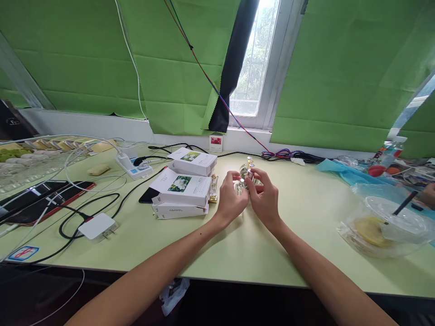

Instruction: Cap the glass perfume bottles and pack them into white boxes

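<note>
Near the middle of the table my left hand [231, 195] is closed around a small glass bottle [239, 187] with a shiny silver top, probably a perfume bottle. My right hand [264, 195] pinches a small silver cap [250, 173] beside that top. The fingers hide much of the bottle. Just behind the hands stand other small glass bottles with gold parts [250, 161], partly covered. To the left of my left hand, another glass bottle with gold ends [214, 188] lies against white boxes printed with a white flower [185, 184].
A second flower box [193, 159] lies behind the stack. Chargers and cables [98, 226], a power strip [134, 166] and phones [44, 199] fill the left side. On the right are a lidded plastic cup in a bag [377, 226], blue plastic [346, 174] and another person's hand [426, 196].
</note>
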The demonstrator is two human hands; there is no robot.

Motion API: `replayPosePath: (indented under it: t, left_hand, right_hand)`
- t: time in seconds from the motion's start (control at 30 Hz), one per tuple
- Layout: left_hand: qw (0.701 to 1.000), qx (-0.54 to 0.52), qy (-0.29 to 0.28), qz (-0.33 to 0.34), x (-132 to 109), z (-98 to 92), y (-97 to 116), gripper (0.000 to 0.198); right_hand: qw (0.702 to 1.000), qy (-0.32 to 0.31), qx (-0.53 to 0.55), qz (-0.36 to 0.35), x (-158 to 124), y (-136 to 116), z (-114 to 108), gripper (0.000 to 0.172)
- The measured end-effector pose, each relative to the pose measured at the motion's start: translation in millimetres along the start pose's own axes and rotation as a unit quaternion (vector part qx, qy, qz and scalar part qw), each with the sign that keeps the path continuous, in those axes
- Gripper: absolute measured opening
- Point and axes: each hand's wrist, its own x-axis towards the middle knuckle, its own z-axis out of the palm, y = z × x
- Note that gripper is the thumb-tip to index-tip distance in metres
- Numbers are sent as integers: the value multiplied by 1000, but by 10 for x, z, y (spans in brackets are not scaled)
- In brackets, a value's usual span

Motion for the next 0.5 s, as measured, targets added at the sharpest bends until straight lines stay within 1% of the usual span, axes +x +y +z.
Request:
replayPosePath:
  t: [0.17,0.3,0.5]
  left_hand:
    - [999,22,-16,-20,8,15,-64,31]
    - [999,30,-19,-16,10,24,-100,29]
    - [999,26,-23,-11,8,28,-97,26]
  right_hand:
    - [1000,-1,4,-8,2,52,6,23]
    - [1000,-8,12,-13,-2,107,24,22]
    - [999,-6,7,-34,-5,140,43,18]
